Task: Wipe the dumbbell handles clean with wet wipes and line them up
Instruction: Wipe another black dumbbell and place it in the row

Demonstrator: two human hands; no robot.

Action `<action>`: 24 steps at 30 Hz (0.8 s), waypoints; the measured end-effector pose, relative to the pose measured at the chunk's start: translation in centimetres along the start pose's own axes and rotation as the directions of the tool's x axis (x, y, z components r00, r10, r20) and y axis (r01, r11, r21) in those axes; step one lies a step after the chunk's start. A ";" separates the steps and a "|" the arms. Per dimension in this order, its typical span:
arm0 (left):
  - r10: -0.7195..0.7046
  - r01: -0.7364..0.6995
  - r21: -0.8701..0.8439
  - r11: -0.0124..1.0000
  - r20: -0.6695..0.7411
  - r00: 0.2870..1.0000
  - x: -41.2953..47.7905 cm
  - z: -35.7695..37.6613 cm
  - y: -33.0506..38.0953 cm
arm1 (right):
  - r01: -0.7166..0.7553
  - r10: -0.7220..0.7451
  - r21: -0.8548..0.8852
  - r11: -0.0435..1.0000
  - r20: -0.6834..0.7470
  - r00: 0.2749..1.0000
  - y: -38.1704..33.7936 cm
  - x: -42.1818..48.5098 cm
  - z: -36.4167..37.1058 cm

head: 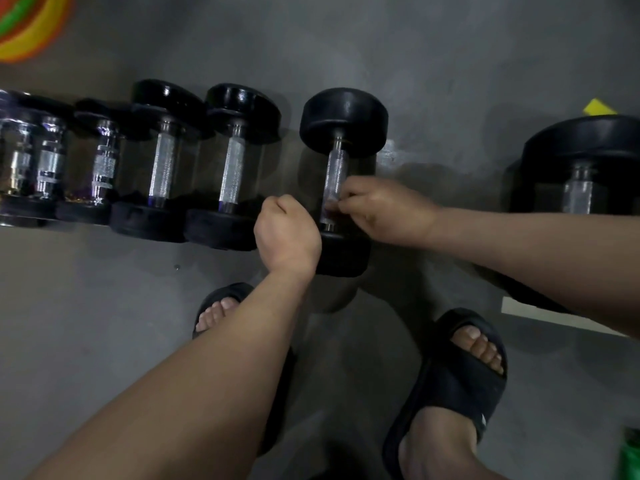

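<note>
No legible text or markings anywhere.

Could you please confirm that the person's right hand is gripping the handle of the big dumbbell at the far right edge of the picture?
Not quite. The right hand grips the handle of the middle dumbbell, which stands just right of the lined-up row. Neither hand is on the big dumbbell at the far right edge, as the head view shows.
</note>
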State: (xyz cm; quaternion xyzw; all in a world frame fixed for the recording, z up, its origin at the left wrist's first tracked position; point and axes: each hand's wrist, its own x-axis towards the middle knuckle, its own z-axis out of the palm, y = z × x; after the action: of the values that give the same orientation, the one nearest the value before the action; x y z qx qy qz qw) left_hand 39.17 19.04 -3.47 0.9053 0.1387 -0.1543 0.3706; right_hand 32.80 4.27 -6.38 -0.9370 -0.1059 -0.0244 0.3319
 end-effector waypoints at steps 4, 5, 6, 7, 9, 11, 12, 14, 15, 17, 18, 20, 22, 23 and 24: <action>-0.020 0.020 -0.024 1.000 0.008 1.000 0.3 -0.1 -0.2 | -0.370 0.360 -0.025 0.929 -0.181 0.915 2.5 2.7 -0.4; -0.018 0.019 -0.027 0.999 0.010 1.000 0.3 -0.1 -0.2 | -0.362 0.348 -0.045 0.931 -0.193 0.917 2.5 2.6 -0.1; -0.017 0.017 -0.027 0.999 0.011 1.000 0.2 0.0 -0.2 | -0.325 0.308 -0.089 0.942 -0.159 0.938 2.0 2.4 0.0; -0.014 0.014 -0.024 1.000 0.009 1.000 0.2 0.0 -0.2 | -0.239 0.228 -0.136 0.961 -0.097 0.969 1.2 2.0 0.2; -0.005 0.005 -0.014 1.000 0.006 1.000 0.1 -0.1 -0.2 | -0.008 0.008 -0.149 0.989 0.003 1.000 0.4 0.8 0.3; -0.001 0.001 0.003 1.000 0.010 1.000 0.0 -0.1 -0.1 | -0.052 0.051 -0.161 0.986 -0.010 0.999 0.9 1.5 -0.4; 0.000 0.000 0.008 1.000 0.013 1.000 0.0 -0.1 -0.1 | -0.200 0.181 -0.170 0.965 -0.118 0.976 1.1 2.3 -0.9; 0.004 -0.005 0.008 1.000 0.019 1.000 0.0 -0.1 -0.1 | -0.450 0.412 -0.187 0.873 -0.212 0.886 1.7 2.9 -0.9; 0.006 -0.006 0.005 1.000 0.019 1.000 0.0 0.0 -0.1 | -0.455 0.412 -0.243 0.857 -0.207 0.887 1.6 2.8 -0.4; 0.009 -0.009 0.004 1.000 0.014 1.000 0.0 0.0 -0.1 | -0.397 0.375 -0.271 0.877 -0.132 0.918 0.8 2.1 0.2; 0.011 -0.011 0.009 1.000 0.010 1.000 0.1 0.0 -0.2 | -0.391 0.381 -0.277 0.877 -0.092 0.920 0.6 1.8 0.3; 0.007 -0.007 0.018 1.000 0.009 1.000 0.4 0.0 -0.2 | -0.398 0.390 -0.315 0.861 -0.093 0.916 0.8 2.0 0.2; -0.002 0.002 0.014 1.000 0.016 1.000 0.5 -0.1 -0.2 | -0.408 0.386 -0.322 0.855 -0.131 0.913 1.3 2.5 0.0; -0.004 0.003 0.012 1.000 0.018 1.000 0.5 -0.1 -0.2 | -0.402 0.374 -0.313 0.860 -0.148 0.915 1.7 2.6 0.0; -0.005 0.005 0.008 1.000 0.020 1.000 0.4 -0.1 -0.2 | -0.394 0.365 -0.267 0.879 -0.152 0.918 1.8 2.4 0.2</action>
State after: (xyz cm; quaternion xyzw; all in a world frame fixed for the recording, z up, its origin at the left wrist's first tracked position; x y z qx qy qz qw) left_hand 39.51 19.33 -3.72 0.9049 0.1367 -0.1648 0.3679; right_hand 35.50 3.40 -7.38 -0.9758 0.1008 -0.0195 0.1928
